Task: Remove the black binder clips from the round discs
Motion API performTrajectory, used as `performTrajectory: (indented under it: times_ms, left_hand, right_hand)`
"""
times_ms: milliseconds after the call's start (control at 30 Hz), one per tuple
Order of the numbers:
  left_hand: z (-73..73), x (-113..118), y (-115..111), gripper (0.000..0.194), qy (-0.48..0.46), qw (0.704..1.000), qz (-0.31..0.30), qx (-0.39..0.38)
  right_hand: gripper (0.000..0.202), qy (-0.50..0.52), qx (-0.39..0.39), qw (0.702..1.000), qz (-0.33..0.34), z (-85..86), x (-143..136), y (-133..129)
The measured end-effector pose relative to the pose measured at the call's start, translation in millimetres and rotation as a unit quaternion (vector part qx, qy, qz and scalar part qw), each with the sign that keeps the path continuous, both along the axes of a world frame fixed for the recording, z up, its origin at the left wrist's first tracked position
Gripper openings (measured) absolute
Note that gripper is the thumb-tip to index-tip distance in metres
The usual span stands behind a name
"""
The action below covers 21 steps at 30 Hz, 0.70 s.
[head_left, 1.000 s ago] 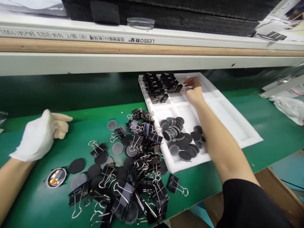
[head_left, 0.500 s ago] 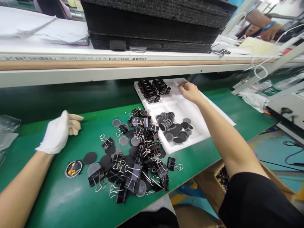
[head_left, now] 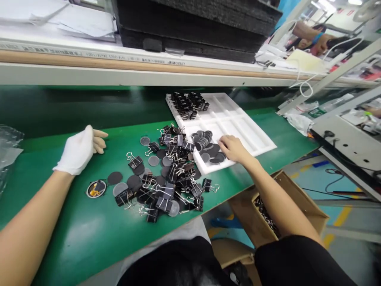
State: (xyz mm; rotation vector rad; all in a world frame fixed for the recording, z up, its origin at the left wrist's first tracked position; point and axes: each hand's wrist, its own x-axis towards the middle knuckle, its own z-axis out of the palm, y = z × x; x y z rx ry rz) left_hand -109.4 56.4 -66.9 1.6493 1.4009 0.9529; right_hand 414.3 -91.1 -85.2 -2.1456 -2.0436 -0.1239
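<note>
My left hand [head_left: 81,150], in a white glove with bare fingertips, rests on the green tabletop with its fingers loosely extended and nothing in them. In front of its wrist lies a round watch-like part [head_left: 97,188] with an orange flex piece. My right hand [head_left: 233,147] is bare and curled down at the near side of a white compartment tray [head_left: 253,129], beside loose black discs [head_left: 212,151]. Its fingertips are hidden, so what they hold cannot be seen. Binder clips [head_left: 165,190] lie heaped with more discs between my hands. Clipped stacks [head_left: 189,104] fill the tray's far-left compartments.
A shelf edge [head_left: 143,75] runs across above the table, carrying black foam blocks [head_left: 190,35] and white sheets. Crumpled plastic [head_left: 10,155] lies at the left. Below the table's right edge stands a cardboard box [head_left: 297,198]. Another person's arm [head_left: 309,33] shows at the back right.
My right hand has moved from the tray's far compartments back to the discs at its near side. The view has shifted; my left hand keeps its place on the table.
</note>
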Motion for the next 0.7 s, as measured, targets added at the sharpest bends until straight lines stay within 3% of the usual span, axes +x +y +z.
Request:
performTrajectory:
  times_ms: [133, 333, 433, 500, 567, 600, 667, 700]
  left_hand:
    - [-2.5, 0, -1, 0.057, 0.017, 1.0, -0.003, 0.009]
    - [-11.2, -7, 2, 0.059, 0.017, 1.0, -0.02, 0.008]
    - [2.2, -4, -7, 0.055, 0.023, 0.999, -0.009, 0.04]
    - [24.6, 11, -31, 0.049, 0.072, 0.986, 0.0, 0.152]
    - [49.6, 40, -71, 0.049, 0.179, 0.928, -0.056, 0.321]
    - [58.5, 59, -96, 0.051, 0.219, 0.888, -0.123, 0.385]
    - [61.3, 101, -149, 0.047, 0.31, 0.785, -0.285, 0.454]
    - [53.8, 120, -175, 0.042, 0.324, 0.749, -0.306, 0.49]
  right_hand:
    - [0.025, 0.005, -0.024, 0.999, 0.027, 8.2, 1, 4]
    - [0.016, 0.022, -0.005, 1.0, 0.008, 8.0, -3, -3]
    - [0.012, 0.047, 0.02, 0.999, -0.008, 6.8, -5, -7]
    - [0.01, 0.067, 0.032, 0.997, -0.012, 6.8, -6, -6]
    - [0.008, 0.087, 0.04, 0.995, -0.01, 8.7, -6, -1]
    - [0.006, 0.095, 0.044, 0.994, -0.011, 10.7, -5, 4]
    - [0.004, 0.108, 0.059, 0.992, -0.024, 17.7, -5, 13]
    - [0.005, 0.112, 0.071, 0.99, -0.039, 22.5, -6, 17]
